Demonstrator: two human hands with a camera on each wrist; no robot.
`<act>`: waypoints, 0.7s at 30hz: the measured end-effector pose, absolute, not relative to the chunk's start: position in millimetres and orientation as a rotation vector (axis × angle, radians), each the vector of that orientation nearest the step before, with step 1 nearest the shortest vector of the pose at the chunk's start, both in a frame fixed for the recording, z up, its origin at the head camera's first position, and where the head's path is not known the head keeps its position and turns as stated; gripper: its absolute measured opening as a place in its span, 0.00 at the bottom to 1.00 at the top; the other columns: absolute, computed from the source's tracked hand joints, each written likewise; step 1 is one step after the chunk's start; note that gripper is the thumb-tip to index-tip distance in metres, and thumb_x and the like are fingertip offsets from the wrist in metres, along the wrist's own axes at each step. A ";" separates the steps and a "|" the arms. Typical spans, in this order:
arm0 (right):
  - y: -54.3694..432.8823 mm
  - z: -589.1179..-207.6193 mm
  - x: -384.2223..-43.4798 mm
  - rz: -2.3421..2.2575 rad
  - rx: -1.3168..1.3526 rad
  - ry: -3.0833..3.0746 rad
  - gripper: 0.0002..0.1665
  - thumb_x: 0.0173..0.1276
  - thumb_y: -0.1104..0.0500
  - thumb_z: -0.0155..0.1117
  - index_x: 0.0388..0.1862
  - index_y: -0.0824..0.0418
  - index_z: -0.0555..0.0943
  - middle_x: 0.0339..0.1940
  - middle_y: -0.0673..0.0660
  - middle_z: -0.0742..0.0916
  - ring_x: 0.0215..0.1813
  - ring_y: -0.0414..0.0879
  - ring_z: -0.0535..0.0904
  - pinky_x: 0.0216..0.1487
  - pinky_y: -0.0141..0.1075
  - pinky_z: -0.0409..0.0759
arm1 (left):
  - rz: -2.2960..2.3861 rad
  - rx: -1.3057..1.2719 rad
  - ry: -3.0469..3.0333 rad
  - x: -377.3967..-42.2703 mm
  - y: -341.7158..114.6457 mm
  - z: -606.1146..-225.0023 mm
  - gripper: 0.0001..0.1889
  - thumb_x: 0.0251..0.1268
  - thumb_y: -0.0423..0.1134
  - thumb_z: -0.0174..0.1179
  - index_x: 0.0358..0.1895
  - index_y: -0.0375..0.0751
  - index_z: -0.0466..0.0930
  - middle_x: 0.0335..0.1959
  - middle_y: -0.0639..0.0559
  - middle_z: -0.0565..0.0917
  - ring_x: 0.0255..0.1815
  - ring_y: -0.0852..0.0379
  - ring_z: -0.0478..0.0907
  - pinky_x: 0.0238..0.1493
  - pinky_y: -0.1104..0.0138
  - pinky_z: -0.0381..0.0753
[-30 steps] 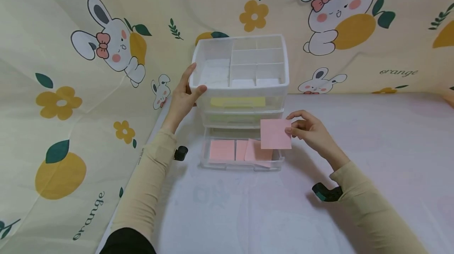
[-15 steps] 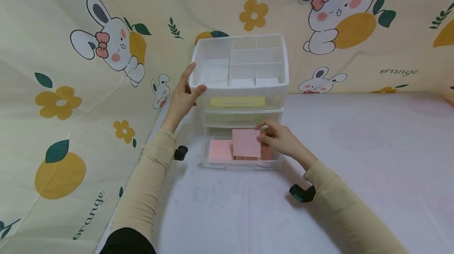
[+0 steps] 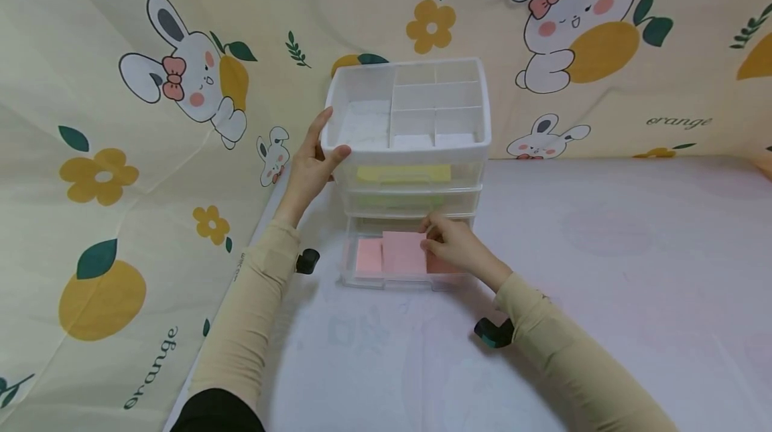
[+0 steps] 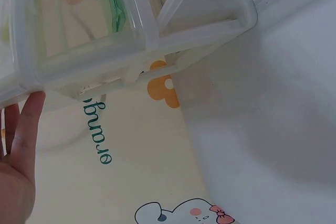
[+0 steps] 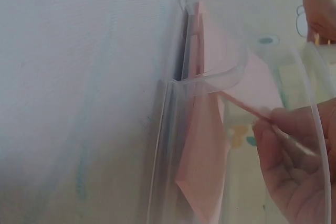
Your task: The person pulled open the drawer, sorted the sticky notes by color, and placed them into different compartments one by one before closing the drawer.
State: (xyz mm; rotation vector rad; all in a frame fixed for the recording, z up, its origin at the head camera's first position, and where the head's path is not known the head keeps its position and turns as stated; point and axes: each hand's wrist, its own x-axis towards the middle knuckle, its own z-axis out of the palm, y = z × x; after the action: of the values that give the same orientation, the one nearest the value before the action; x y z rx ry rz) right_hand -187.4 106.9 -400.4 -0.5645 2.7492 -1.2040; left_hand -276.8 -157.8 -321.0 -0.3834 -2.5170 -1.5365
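Observation:
A white drawer organizer (image 3: 410, 144) with clear drawers stands on the table, its bottom drawer (image 3: 362, 282) pulled out. My left hand (image 3: 310, 167) holds the organizer's upper left edge, thumb over the rim; in the left wrist view the fingers (image 4: 27, 129) reach its underside edge. Over the open drawer my right hand (image 3: 455, 241) pinches a square pink sticky note pad (image 3: 404, 253) by its right edge. Other pink pads (image 3: 369, 256) lie in that drawer. In the right wrist view, thumb and finger pinch the pad (image 5: 252, 85) behind the clear drawer wall, close to a tilted pink pad (image 5: 202, 150).
Yellow pads (image 3: 404, 173) show through the top drawer and something green (image 3: 410, 201) through the one below. Divided compartments (image 3: 413, 97) form the organizer's top. A patterned cloth (image 3: 579, 104) hangs close behind; a white cloth (image 3: 374, 365) covers the table.
My right hand has carried the pink pad leftward and down from beside the organizer into the open bottom drawer. The left hand has stayed on the organizer's edge.

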 end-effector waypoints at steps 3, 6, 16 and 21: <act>106.6 -400.4 -186.9 -1.154 -0.573 2.798 0.10 0.64 0.63 0.60 0.44 0.64 0.77 0.35 0.59 0.85 0.37 0.48 0.81 0.38 0.39 0.79 | -1.541 -0.379 -2.524 -276.6 -158.0 -320.6 0.42 0.42 0.69 0.56 0.67 0.82 0.50 0.27 0.52 0.66 0.27 0.58 0.66 0.27 0.70 0.76; 106.3 -400.4 -186.3 -1.140 -0.580 2.828 0.09 0.63 0.63 0.59 0.42 0.65 0.80 0.30 0.56 0.83 0.31 0.45 0.76 0.34 0.35 0.75 | -1.537 -0.378 -2.533 -276.4 -158.0 -320.5 0.44 0.42 0.70 0.55 0.68 0.80 0.50 0.27 0.52 0.66 0.26 0.58 0.66 0.27 0.70 0.76; 105.7 -396.1 -174.6 -1.245 -0.581 2.736 0.07 0.64 0.60 0.60 0.39 0.60 0.81 0.26 0.53 0.82 0.28 0.40 0.72 0.30 0.31 0.72 | -1.533 -0.389 -2.514 -275.8 -157.8 -321.3 0.41 0.43 0.71 0.55 0.66 0.85 0.51 0.28 0.51 0.67 0.29 0.57 0.67 0.27 0.70 0.76; 105.1 -393.4 -163.9 -1.331 -0.577 2.679 0.05 0.64 0.59 0.61 0.36 0.59 0.82 0.24 0.55 0.83 0.26 0.39 0.72 0.29 0.29 0.71 | -1.529 -0.390 -2.511 -276.6 -158.1 -321.1 0.41 0.41 0.72 0.54 0.65 0.85 0.51 0.28 0.51 0.67 0.29 0.57 0.67 0.27 0.69 0.77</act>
State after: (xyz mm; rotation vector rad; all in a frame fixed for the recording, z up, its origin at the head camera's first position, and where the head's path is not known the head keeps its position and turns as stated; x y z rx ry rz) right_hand -163.9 105.1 -393.4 -0.5769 2.6794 -1.3305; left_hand -276.6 -158.1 -321.1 -0.3900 -2.5109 -1.5288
